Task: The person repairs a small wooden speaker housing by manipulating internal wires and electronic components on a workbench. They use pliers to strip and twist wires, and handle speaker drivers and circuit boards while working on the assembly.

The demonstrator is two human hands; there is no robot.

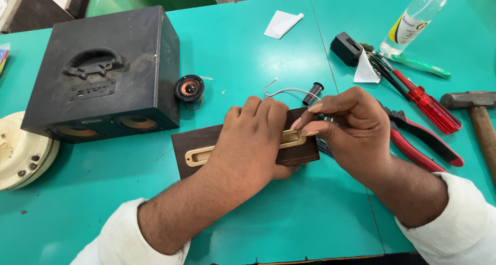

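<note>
The left hand point(256, 135) lies flat over a dark wooden panel point(206, 141) with a gold oval trim point(199, 156), fingers together and pressing it to the green table point(248, 53). The right hand point(351, 130) pinches thumb and forefinger at the trim's end just beside the left fingertips; whether anything sits in the pinch I cannot tell. Beyond the hands lie a wire point(284, 91) and small speaker point(189, 87), with a black box point(103, 73) further left; pliers point(423, 141) are under the right wrist.
</note>
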